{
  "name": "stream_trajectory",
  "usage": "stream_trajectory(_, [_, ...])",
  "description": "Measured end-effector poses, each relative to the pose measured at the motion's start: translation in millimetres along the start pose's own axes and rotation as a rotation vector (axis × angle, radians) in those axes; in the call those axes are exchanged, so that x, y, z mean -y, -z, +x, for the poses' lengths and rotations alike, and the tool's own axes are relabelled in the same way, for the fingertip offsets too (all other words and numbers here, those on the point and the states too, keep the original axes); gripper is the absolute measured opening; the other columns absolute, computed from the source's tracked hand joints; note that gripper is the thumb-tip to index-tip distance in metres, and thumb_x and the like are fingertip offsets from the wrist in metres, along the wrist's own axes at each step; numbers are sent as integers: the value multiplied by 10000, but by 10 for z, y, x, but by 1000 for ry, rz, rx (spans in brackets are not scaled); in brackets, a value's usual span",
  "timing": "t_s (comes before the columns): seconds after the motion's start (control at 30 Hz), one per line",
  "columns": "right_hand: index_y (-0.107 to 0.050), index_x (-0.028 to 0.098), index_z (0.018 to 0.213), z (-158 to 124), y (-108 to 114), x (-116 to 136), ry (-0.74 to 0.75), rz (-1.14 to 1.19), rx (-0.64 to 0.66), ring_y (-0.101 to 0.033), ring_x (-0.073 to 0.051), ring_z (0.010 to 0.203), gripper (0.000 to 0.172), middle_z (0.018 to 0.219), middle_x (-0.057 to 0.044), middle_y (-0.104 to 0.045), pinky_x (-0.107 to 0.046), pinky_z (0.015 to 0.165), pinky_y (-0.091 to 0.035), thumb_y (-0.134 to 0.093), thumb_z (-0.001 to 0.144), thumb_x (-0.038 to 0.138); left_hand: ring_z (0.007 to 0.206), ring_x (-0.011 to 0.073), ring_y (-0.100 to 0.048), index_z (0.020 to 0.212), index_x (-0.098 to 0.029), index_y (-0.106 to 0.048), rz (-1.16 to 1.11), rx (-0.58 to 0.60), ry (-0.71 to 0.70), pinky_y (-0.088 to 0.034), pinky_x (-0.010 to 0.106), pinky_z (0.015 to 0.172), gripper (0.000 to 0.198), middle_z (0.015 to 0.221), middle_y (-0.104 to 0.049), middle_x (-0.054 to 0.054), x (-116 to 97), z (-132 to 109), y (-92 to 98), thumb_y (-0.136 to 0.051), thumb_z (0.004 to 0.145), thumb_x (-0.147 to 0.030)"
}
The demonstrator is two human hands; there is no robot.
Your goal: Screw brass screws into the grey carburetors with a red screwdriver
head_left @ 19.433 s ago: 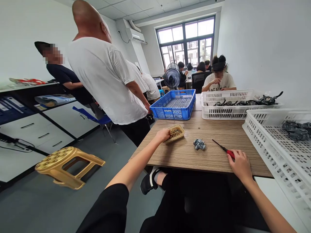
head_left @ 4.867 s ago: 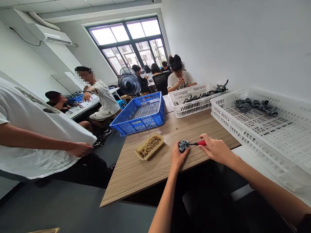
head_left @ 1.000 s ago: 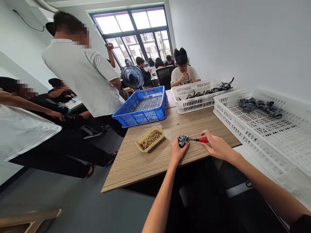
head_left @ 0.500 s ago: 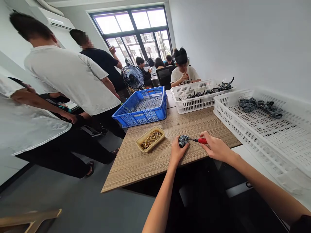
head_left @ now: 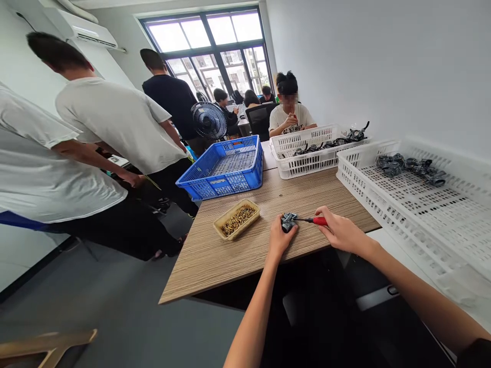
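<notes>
A small grey metal part (head_left: 287,221) rests on the wooden table (head_left: 230,255). My left hand (head_left: 280,239) is closed around its near side and holds it down. My right hand (head_left: 341,232) grips a red-handled screwdriver (head_left: 315,221), whose thin shaft runs left into the part. A shallow tan tray (head_left: 237,220) of brass screws sits just to the left of my left hand.
A blue crate (head_left: 224,168) stands at the back left of the table. Two white crates (head_left: 314,151) (head_left: 418,204) with dark metal parts lie at the back and right. Three people (head_left: 115,128) stand in the aisle on the left. Another person (head_left: 289,112) sits behind the far crate, beside a fan (head_left: 209,121).
My hands, the part and the screwdriver stay in place. The people standing on the left have shifted along the aisle; the one in black is farther back toward the window.
</notes>
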State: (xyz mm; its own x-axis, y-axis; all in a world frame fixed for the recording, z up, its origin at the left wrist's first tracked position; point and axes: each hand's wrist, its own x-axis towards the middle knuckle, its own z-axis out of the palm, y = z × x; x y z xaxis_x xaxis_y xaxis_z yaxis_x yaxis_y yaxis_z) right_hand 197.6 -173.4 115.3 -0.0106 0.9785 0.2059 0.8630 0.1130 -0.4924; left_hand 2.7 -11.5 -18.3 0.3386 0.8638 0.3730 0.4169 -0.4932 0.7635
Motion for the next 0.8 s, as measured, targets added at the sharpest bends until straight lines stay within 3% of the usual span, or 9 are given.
stream_trajectory(0.13, [-450, 256, 1148, 16, -15, 14, -27, -46, 8, -749, -246, 878, 75, 1081, -59, -759, -287, 667, -425, -458, 1080, 286, 1115, 290, -675, 1257, -222, -590, 5, -2, -2, -520, 449, 1010, 502, 1173, -712, 108, 13, -1, -4, -758, 830, -427])
stream_trajectory(0.33, [-474, 215, 1136, 61, -43, 54, -202, -269, 2, -757, -287, 805, 249, 863, -83, -755, -286, 598, -362, -436, 1107, 459, 1112, 290, -673, 1252, -216, -590, 8, -6, 0, -517, 446, 1013, 504, 1164, -712, 105, 13, 0, -6, -757, 828, -431])
stream_trajectory(0.57, [-426, 258, 1223, 17, -3, -23, -15, 2, -9, -749, -253, 974, 170, 1196, -67, -747, -300, 728, -453, -486, 1066, 283, 1098, 285, -676, 1257, -215, -597, 5, -1, -6, -519, 436, 1004, 505, 1164, -713, 108, 9, -7, 6, -758, 831, -434])
stream_trajectory(0.67, [-453, 241, 1157, 39, -13, -6, -88, -86, 3, -750, -255, 894, 111, 1050, -63, -761, -287, 665, -414, -469, 1088, 326, 1130, 292, -669, 1250, -217, -598, 2, 0, 11, -509, 448, 1028, 504, 1184, -711, 110, 7, -7, 1, -764, 825, -431])
stream_trajectory(0.8, [-479, 211, 1139, 79, -22, 26, -226, -281, 30, -748, -283, 813, 250, 869, -72, -750, -287, 606, -355, -449, 1106, 457, 1127, 288, -667, 1237, -220, -597, -10, 2, 18, -509, 446, 1026, 484, 1183, -711, 107, 5, -9, -5, -759, 830, -426])
